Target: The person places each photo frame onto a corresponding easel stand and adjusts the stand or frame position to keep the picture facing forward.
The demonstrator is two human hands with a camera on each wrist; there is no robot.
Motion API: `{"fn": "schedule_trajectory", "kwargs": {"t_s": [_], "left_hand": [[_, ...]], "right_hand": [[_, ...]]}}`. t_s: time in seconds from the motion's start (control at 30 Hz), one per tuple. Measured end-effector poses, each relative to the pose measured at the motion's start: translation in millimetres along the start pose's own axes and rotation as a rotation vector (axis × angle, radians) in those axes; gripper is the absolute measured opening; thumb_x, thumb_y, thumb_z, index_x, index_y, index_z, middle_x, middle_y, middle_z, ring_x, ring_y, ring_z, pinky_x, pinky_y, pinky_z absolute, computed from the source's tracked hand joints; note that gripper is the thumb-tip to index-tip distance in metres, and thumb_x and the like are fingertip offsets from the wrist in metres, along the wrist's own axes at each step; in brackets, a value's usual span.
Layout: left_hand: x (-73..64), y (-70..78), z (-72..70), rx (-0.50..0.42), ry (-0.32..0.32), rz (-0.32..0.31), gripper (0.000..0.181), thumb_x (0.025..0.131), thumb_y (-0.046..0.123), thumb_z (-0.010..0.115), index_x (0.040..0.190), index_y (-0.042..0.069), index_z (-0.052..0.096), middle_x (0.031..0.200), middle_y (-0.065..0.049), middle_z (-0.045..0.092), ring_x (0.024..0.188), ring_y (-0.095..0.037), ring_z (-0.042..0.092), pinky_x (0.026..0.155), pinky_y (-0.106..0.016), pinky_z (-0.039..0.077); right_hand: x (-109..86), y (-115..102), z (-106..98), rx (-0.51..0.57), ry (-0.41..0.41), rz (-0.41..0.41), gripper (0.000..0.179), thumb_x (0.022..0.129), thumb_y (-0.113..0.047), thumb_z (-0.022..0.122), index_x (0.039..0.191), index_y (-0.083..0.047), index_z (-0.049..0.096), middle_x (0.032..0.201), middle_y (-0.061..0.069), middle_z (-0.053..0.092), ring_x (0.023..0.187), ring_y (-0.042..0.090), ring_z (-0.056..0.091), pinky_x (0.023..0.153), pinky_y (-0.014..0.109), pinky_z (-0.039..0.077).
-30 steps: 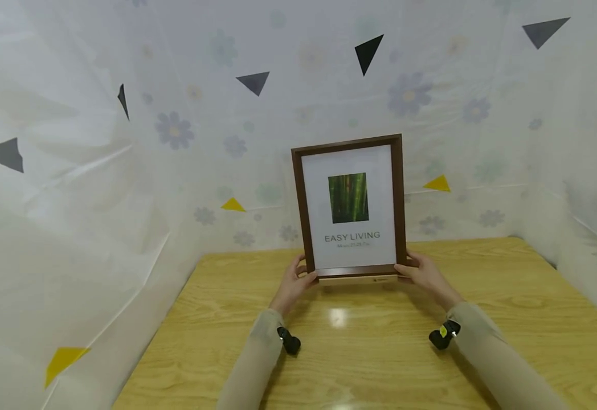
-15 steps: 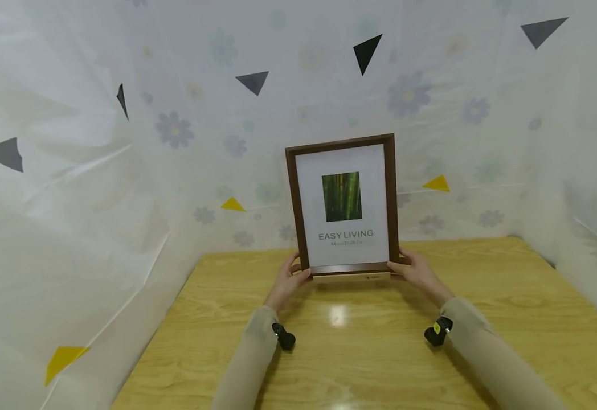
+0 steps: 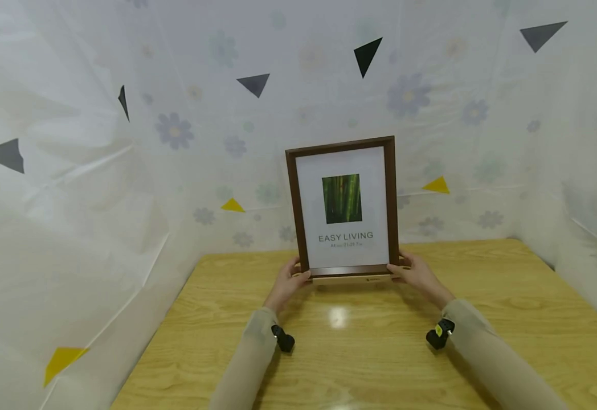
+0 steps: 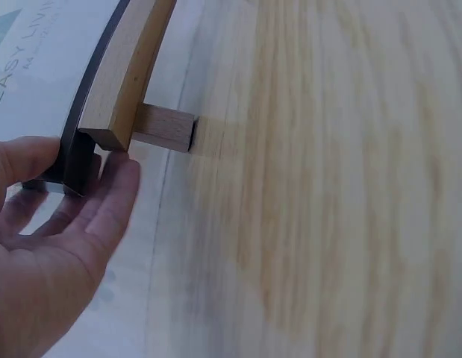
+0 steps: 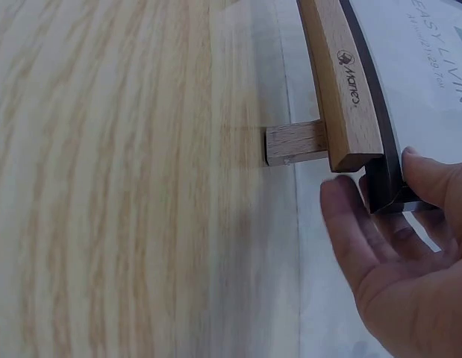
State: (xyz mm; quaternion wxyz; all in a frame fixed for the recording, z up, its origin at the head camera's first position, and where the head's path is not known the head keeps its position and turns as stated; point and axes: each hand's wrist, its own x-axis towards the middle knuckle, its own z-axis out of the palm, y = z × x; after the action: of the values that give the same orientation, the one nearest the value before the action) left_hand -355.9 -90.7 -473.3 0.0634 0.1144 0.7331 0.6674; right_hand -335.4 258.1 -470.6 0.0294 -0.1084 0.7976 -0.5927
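Observation:
A dark brown picture frame (image 3: 393, 205) stands near the back of the table, tilted slightly, with a green bamboo picture and the words EASY LIVING on its white sheet. Its lower edge sits on a light wooden ledge (image 5: 354, 112), which bears a printed logo and has short wooden feet under it. My left hand (image 3: 285, 285) grips the frame's lower left corner, thumb on the front and fingers behind and below. At the lower right corner my right hand (image 3: 421, 279) holds on in the same way. In both wrist views, fingertips come close to the ledge's ends.
The wood-grain table (image 3: 360, 359) reaches back to a flowered plastic sheet (image 3: 309, 97) hung behind it. Grey, black and yellow triangles are on the sheeting. A plain white sheet (image 3: 73, 228) hangs along the left side.
Between one second and half a second ago, the frame and both hands shifted a little to the left. Since then they have stayed nearly still, and both hands keep their grip.

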Motion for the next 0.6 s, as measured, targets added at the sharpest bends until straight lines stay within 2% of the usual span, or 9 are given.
{"fn": "schedule_trajectory", "kwargs": {"t_s": [0.13,0.27,0.47,0.6], "left_hand": [[-2.1,3.3,-1.1,0.1,0.002,-0.01,0.057,0.099,0.019,0.06,0.149,0.006,0.038,0.13,-0.023,0.056,0.115,-0.032,0.06,0.097,-0.049,0.052],[-4.6,10.1,-2.9,0.222,0.04,-0.028,0.064,0.096,0.035,0.064,0.15,0.014,0.038,0.135,-0.015,0.057,0.124,-0.031,0.055,0.1,-0.051,0.048],[-10.1,22.2,-9.3,0.402,0.09,0.05,0.065,0.097,0.042,0.06,0.152,0.019,0.036,0.146,-0.014,0.05,0.137,-0.032,0.045,0.11,-0.053,0.039],[-15.9,27.9,-14.9,0.543,0.114,0.081,0.069,0.097,0.047,0.058,0.154,0.019,0.033,0.149,-0.013,0.047,0.139,-0.033,0.041,0.111,-0.056,0.036]], "right_hand": [[-2.4,-2.5,-4.4,-0.131,0.013,0.008,0.075,0.102,-0.035,0.054,0.155,0.003,0.017,0.149,0.033,0.036,0.124,0.046,0.052,0.098,0.049,0.051],[-7.4,-7.8,-11.4,-0.22,0.024,0.004,0.076,0.101,-0.044,0.05,0.155,0.0,0.02,0.152,0.029,0.034,0.12,0.045,0.056,0.099,0.054,0.048],[-15.2,-14.7,-17.4,-0.328,0.034,-0.021,0.072,0.102,-0.046,0.047,0.154,-0.001,0.027,0.152,0.027,0.036,0.131,0.048,0.045,0.102,0.058,0.043],[-17.0,-20.3,-17.0,-0.473,0.047,-0.074,0.071,0.103,-0.047,0.045,0.154,-0.001,0.028,0.154,0.029,0.032,0.136,0.051,0.035,0.106,0.064,0.036]]}}
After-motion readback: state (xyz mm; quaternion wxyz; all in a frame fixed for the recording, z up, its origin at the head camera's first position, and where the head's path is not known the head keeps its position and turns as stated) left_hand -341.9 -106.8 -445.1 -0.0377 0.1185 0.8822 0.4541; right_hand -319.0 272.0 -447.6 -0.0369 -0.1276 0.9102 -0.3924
